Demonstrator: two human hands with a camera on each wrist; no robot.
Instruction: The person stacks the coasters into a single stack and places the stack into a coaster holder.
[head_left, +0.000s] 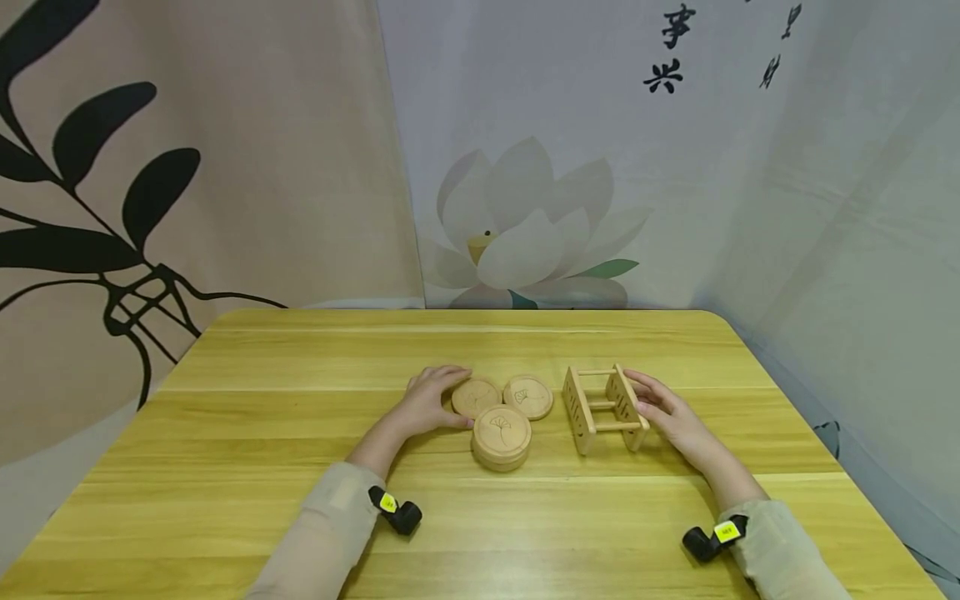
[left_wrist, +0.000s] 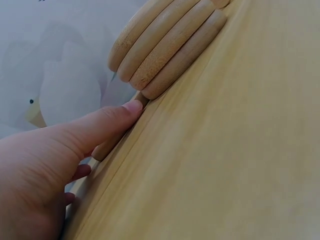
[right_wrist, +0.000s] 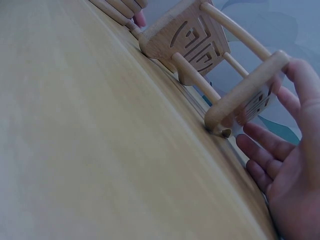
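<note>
Spread around one flat round wooden coaster (head_left: 476, 397), my left hand (head_left: 429, 402) has its thumb at the near rim and its fingers by the far rim. The left wrist view shows the thumb (left_wrist: 117, 117) against that coaster's edge, beside a stack of several coasters (left_wrist: 167, 42). The stack's top (head_left: 502, 431) bears a ginkgo-leaf engraving. To the right stands a wooden coaster rack (head_left: 606, 408) with cut-out side panels and round bars. My right hand (head_left: 669, 417) touches its right panel, thumb at the top corner, the other fingers (right_wrist: 267, 142) loosely extended.
Another engraved coaster (head_left: 528, 397) lies flat between the stack and the rack. Everything stands on a yellow wood-grain table (head_left: 360, 333). Printed cloth (head_left: 300, 150) hangs behind its far edge. Black wrist cameras (head_left: 403, 515) are strapped to both sleeves.
</note>
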